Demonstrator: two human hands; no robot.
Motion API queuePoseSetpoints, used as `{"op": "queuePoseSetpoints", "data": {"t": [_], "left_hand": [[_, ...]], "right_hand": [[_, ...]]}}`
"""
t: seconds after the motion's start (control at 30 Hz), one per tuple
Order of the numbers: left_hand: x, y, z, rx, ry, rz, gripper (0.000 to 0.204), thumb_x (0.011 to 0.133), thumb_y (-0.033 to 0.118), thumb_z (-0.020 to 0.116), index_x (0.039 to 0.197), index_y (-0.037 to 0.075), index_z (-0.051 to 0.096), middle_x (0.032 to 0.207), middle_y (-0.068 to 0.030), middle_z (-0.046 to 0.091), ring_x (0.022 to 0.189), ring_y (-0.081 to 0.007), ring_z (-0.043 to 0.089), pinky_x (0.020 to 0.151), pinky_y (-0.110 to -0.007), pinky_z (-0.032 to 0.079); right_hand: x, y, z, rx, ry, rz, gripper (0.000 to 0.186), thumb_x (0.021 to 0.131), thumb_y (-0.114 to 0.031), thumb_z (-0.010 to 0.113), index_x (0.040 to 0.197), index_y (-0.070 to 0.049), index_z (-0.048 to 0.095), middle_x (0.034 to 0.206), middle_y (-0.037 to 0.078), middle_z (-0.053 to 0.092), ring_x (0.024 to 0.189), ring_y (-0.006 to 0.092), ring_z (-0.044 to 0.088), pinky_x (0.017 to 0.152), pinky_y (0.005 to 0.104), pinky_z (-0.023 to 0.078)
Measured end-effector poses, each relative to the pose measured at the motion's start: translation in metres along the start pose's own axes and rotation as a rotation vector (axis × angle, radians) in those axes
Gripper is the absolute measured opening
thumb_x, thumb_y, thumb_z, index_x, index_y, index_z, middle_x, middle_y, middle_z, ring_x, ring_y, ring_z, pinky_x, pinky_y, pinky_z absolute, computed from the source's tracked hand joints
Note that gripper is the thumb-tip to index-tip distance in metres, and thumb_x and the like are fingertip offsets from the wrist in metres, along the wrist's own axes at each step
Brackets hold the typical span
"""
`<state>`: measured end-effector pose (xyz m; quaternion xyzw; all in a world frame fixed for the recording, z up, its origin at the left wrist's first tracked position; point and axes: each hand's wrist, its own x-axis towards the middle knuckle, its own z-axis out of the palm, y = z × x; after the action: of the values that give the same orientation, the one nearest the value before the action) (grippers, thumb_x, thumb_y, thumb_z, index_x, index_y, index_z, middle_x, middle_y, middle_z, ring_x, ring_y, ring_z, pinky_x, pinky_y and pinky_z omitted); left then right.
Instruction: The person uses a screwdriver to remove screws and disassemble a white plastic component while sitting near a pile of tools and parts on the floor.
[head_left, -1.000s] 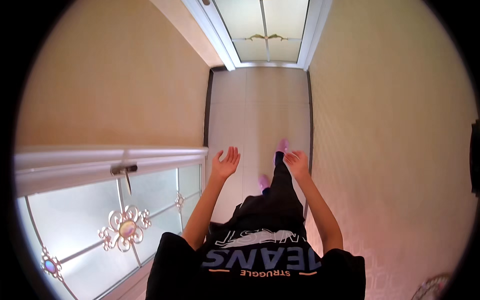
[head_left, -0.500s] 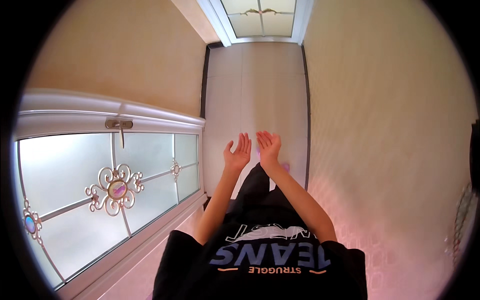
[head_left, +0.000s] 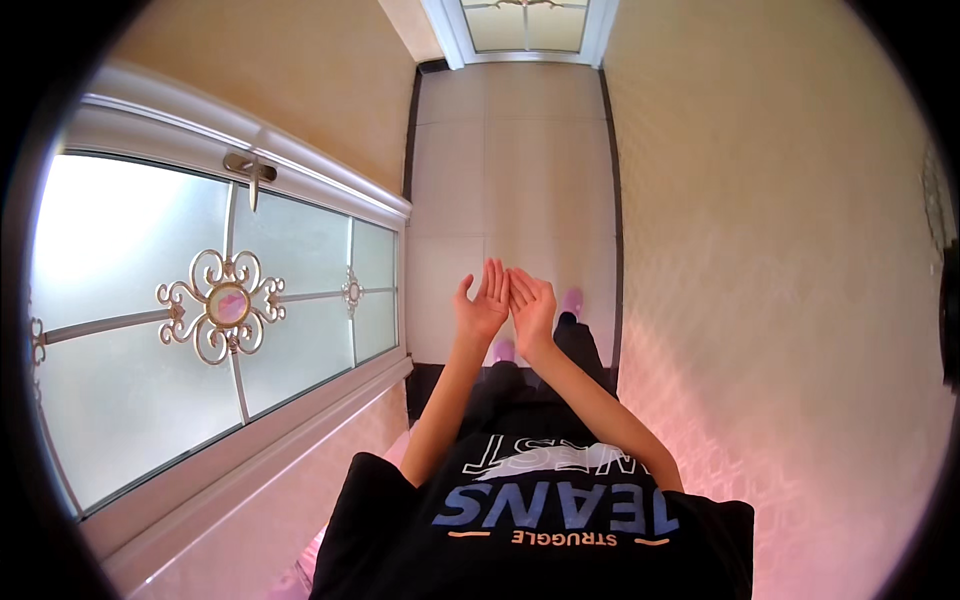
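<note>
My left hand [head_left: 484,303] is held out in front of my body, palm up, its fingers stretched and the thumb apart. Beside it, my right hand [head_left: 533,306] is turned toward it with fingers extended, and its fingertips meet or overlap the edge of the left hand. Nothing lies in either palm. Both forearms reach forward over the printed black T-shirt [head_left: 580,560]. Below the hands, pink shoes [head_left: 572,301] show on my feet, partly hidden by dark trousers.
A white-framed door [head_left: 150,380] with frosted panes, scrollwork and a metal handle [head_left: 252,178] stands on the left. Pale tiled floor [head_left: 530,160] runs ahead to another white-framed glazed door [head_left: 523,55]. A beige wall [head_left: 760,230] with dark skirting borders the right.
My hands have come together, closing the gap between them. I have stepped forward: the left door and far door sit differently in view, and one foot is now ahead.
</note>
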<state>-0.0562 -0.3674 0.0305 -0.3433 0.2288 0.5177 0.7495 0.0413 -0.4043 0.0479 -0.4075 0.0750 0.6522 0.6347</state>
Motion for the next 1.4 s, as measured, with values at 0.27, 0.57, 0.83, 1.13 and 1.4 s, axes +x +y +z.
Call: {"op": "queuePoseSetpoints", "data": {"t": [0.27,0.57,0.83,1.13,1.4], "left_hand": [[-0.059,0.015,-0.076,0.004,0.068,-0.098,0.039,0.088,0.016,0.047,0.122,-0.001,0.052,0.123,-0.0096,0.057,0.12,-0.0206,0.051,0.106,-0.036,0.039],[-0.123,-0.013,-0.109,0.006,0.029,-0.325,0.033,0.09,-0.005,0.038,0.122,-0.005,0.047,0.121,-0.0108,0.057,0.116,-0.0224,0.054,0.105,-0.037,0.041],[-0.182,-0.061,-0.162,0.207,-0.128,-0.478,0.053,0.088,-0.014,0.039,0.137,0.006,0.035,0.135,-0.0053,0.046,0.124,-0.0203,0.046,0.102,-0.028,0.043],[-0.278,-0.122,-0.232,0.186,-0.19,-0.455,0.059,0.089,-0.015,0.036,0.135,0.023,0.042,0.142,-0.0032,0.036,0.123,-0.0282,0.047,0.095,-0.036,0.05],[-0.359,-0.14,-0.278,0.36,-0.053,-0.285,0.058,0.088,-0.017,0.035,0.129,0.022,0.049,0.138,-0.0052,0.038,0.123,-0.0328,0.046,0.096,-0.041,0.05]], "right_hand": [[-0.076,0.045,-0.045,-0.178,0.019,-0.103,0.05,0.096,-0.029,0.03,0.13,0.007,0.042,0.136,0.019,0.044,0.129,0.0248,0.04,0.11,0.0345,0.028],[-0.171,0.045,-0.071,-0.419,0.091,-0.227,0.035,0.092,-0.015,0.046,0.122,0.002,0.052,0.123,0.012,0.055,0.115,0.0172,0.052,0.098,0.0299,0.041],[-0.253,0.021,-0.128,-0.569,-0.009,-0.412,0.024,0.09,-0.005,0.055,0.113,0.001,0.055,0.112,0.009,0.059,0.104,0.0149,0.056,0.091,0.0295,0.045],[-0.359,0.019,-0.208,-0.495,-0.024,-0.34,0.013,0.089,-0.011,0.062,0.095,-0.001,0.058,0.091,0.005,0.061,0.087,0.0098,0.058,0.076,0.0244,0.048],[-0.435,0.037,-0.249,-0.542,-0.099,-0.294,0.011,0.09,-0.011,0.057,0.089,-0.001,0.06,0.078,0.0,0.058,0.069,0.0047,0.05,0.062,0.0207,0.04]]}}
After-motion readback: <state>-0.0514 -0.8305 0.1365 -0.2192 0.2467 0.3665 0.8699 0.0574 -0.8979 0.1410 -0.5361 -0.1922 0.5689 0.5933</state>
